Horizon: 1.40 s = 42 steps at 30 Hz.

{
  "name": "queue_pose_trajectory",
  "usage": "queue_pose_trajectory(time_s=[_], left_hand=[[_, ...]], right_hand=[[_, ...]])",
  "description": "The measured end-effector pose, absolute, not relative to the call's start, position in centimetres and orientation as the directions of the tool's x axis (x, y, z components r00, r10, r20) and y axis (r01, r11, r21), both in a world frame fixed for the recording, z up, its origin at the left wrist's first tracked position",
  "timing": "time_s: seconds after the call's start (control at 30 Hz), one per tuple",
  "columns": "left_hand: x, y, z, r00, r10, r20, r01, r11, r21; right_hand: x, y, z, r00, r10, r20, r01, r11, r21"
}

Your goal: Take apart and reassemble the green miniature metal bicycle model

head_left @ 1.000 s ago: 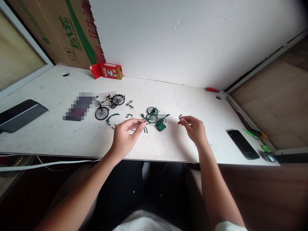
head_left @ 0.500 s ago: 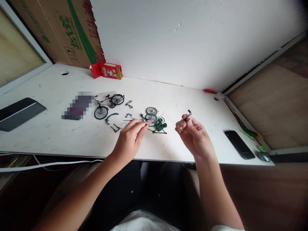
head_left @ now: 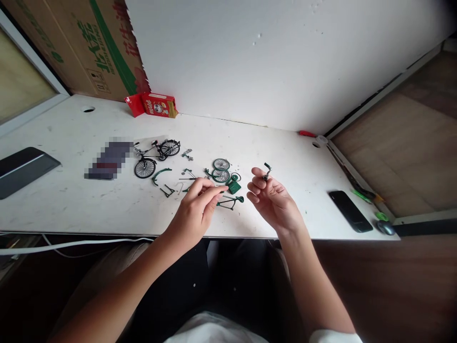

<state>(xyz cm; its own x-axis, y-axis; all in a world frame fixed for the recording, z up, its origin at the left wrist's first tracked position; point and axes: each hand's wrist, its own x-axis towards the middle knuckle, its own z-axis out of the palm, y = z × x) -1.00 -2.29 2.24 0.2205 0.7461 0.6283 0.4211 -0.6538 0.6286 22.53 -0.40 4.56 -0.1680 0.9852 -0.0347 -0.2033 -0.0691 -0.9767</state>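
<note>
My left hand (head_left: 200, 202) pinches one end of a small green toy bicycle frame (head_left: 232, 206) between thumb and fingers. The frame, with its saddle, sticks out to the right of the fingertips, low over the desk. Raised at the right, my right hand (head_left: 273, 200) grips a small bent metal part with a dark tip (head_left: 267, 166); its lower end is hidden in the fingers, and it looks like a toy handlebar or crank. Beyond the left hand lie two spoked wheels (head_left: 221, 175) and a green box-like part (head_left: 234, 187).
A black toy bicycle (head_left: 157, 155) stands left of the loose parts, near a green curved fender (head_left: 160, 175) and a green stand (head_left: 167, 191). A red box (head_left: 159, 105) is at the back. A black phone (head_left: 350, 211) and mouse (head_left: 385, 227) lie right.
My left hand has drawn the green frame slightly toward me, apart from the green box-like part. The fingers of my right hand have spread somewhat around the small part. The view has shifted a little.
</note>
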Motion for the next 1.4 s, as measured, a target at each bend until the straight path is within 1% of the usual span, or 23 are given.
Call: queue_pose_trajectory(time_s=[0.1,0.23,0.3,0.43,0.5,0.63,0.7,0.77,0.83,0.93,1.0,1.1,1.2,1.4], left_hand=[[-0.9,-2.4,2.4,0.193,0.724,0.662,0.435,-0.668,0.603],[-0.8,-2.6,2.8,0.111,0.726,0.679,0.428,-0.651,0.626],[-0.8,-2.7,3.0,0.091,0.716,0.692,0.443,-0.651,0.616],[-0.7,-2.9,3.2,0.109,0.690,0.715,0.476,-0.668,0.572],[-0.6,-2.9,3.2,0.112,0.682,0.722,0.487,-0.671,0.558],[-0.3,-3.3,3.3,0.118,0.659,0.743,0.516,-0.680,0.521],[-0.2,-3.5,3.4,0.122,0.651,0.749,0.523,-0.683,0.509],[-0.2,-3.6,3.4,0.121,0.646,0.754,0.528,-0.685,0.502],[-0.2,-3.7,3.4,0.116,0.641,0.759,0.533,-0.685,0.497],[-0.1,-3.8,3.4,0.109,0.645,0.757,0.535,-0.680,0.502],[-0.1,-3.9,3.3,0.104,0.654,0.749,0.529,-0.674,0.516],[0.0,-4.0,3.2,0.090,0.666,0.740,0.525,-0.663,0.533],[0.0,-4.1,3.2,0.076,0.674,0.735,0.528,-0.652,0.544],[0.0,-4.1,3.2,0.049,0.679,0.732,0.540,-0.635,0.552]], right_hand=[[22.4,-0.4,4.5,-0.142,0.988,-0.056,-0.175,-0.081,-0.981],[22.0,-0.4,4.7,-0.098,0.993,-0.066,-0.165,-0.081,-0.983],[21.8,-0.5,4.7,-0.084,0.995,-0.050,-0.189,-0.065,-0.980],[21.5,-0.6,4.4,-0.078,0.997,0.013,-0.219,-0.005,-0.976],[21.5,-0.7,4.0,-0.068,0.997,0.044,-0.181,0.031,-0.983],[21.2,-1.4,3.7,-0.001,0.995,0.101,-0.021,0.101,-0.995],[20.7,-2.0,3.9,-0.011,0.987,0.158,0.065,0.158,-0.985],[20.2,-2.5,4.2,-0.052,0.977,0.205,0.115,0.210,-0.971],[19.7,-2.9,4.2,-0.062,0.975,0.215,0.126,0.221,-0.967],[19.1,-3.4,3.9,-0.024,0.979,0.203,0.103,0.204,-0.973],[18.7,-3.6,3.8,-0.021,0.974,0.224,0.099,0.225,-0.969],[18.3,-3.9,3.6,-0.024,0.963,0.268,0.150,0.269,-0.951],[18.2,-4.1,3.5,-0.016,0.963,0.268,0.196,0.266,-0.944],[18.2,-4.3,2.9,0.022,0.962,0.271,0.205,0.261,-0.943]])
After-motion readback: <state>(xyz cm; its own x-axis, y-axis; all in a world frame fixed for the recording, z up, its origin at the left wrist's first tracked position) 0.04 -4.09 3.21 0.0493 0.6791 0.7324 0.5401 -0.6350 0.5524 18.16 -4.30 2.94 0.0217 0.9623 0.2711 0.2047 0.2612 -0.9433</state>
